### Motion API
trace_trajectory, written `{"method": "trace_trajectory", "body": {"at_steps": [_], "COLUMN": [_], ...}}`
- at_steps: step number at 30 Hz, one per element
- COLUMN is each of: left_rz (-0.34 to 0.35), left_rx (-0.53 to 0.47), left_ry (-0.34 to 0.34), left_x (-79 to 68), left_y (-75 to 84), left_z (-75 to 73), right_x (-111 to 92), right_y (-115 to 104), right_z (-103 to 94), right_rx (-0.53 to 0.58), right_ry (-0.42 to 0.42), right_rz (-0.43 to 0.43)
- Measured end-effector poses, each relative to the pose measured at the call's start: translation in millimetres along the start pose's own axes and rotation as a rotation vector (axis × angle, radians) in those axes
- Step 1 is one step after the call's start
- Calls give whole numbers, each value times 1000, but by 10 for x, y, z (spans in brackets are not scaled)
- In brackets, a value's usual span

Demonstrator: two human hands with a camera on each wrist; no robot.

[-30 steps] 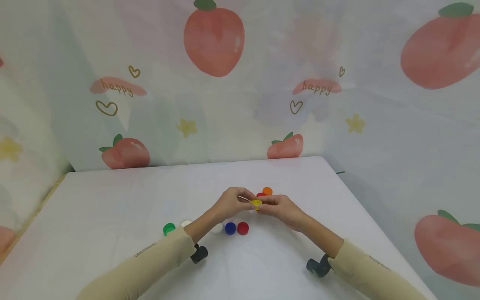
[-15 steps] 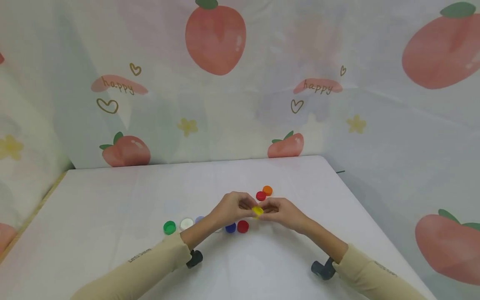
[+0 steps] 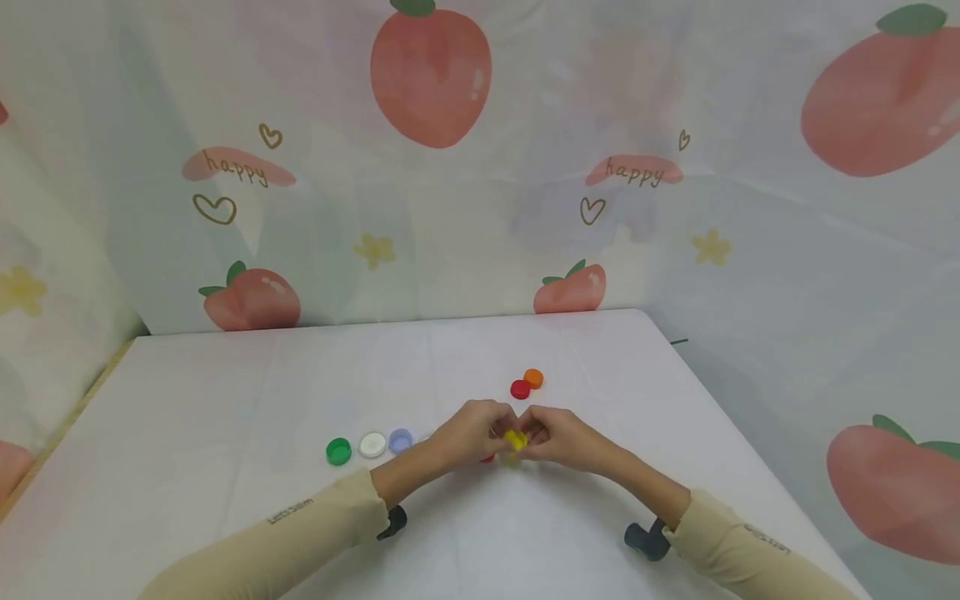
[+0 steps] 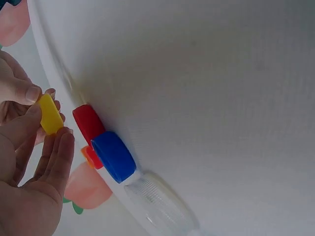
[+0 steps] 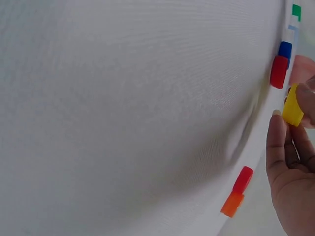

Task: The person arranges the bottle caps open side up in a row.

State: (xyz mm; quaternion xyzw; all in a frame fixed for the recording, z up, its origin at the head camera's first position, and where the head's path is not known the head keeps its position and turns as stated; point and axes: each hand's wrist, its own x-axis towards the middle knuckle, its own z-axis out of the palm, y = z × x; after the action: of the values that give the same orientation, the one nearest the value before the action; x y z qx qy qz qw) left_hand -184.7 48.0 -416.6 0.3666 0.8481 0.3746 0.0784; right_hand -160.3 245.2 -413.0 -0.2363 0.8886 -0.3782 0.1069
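In front of me both hands meet at a yellow bottle cap (image 3: pixel 514 439), held up over the table. My left hand (image 3: pixel 468 432) pinches one side of it between thumb and fingers. From the other side, my right hand (image 3: pixel 566 437) grips it the same way. The left wrist view shows both thumbs at the yellow cap (image 4: pixel 50 115). Close by lie a red bottle cap (image 4: pixel 88 125) and a blue bottle cap (image 4: pixel 114 157), largely covered by my left hand in the head view.
Leftward, the row runs on with a pale blue cap (image 3: pixel 401 440), a white cap (image 3: pixel 372 444) and a green cap (image 3: pixel 339 451). Behind my hands, a second red cap (image 3: pixel 521 389) touches an orange cap (image 3: pixel 533 378). A printed curtain (image 3: pixel 480 208) hangs behind the white table (image 3: pixel 225 400).
Both hands have come nearer to me with the yellow cap, which has tilted between them. The far red and orange caps are now uncovered, while my left hand covers the blue cap.
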Motion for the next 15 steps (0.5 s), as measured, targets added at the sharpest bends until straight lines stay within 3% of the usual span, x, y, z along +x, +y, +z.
{"method": "trace_trajectory", "body": {"at_steps": [15], "left_rz": [-23], "left_rx": [43], "left_ry": [-56], "left_x": [36], "left_y": [-35], "left_z": [3], "right_x": [24], "right_y": [22], "right_z": [7], "right_rx": [-100], "right_ry": [-21], "right_rz": [-32]}}
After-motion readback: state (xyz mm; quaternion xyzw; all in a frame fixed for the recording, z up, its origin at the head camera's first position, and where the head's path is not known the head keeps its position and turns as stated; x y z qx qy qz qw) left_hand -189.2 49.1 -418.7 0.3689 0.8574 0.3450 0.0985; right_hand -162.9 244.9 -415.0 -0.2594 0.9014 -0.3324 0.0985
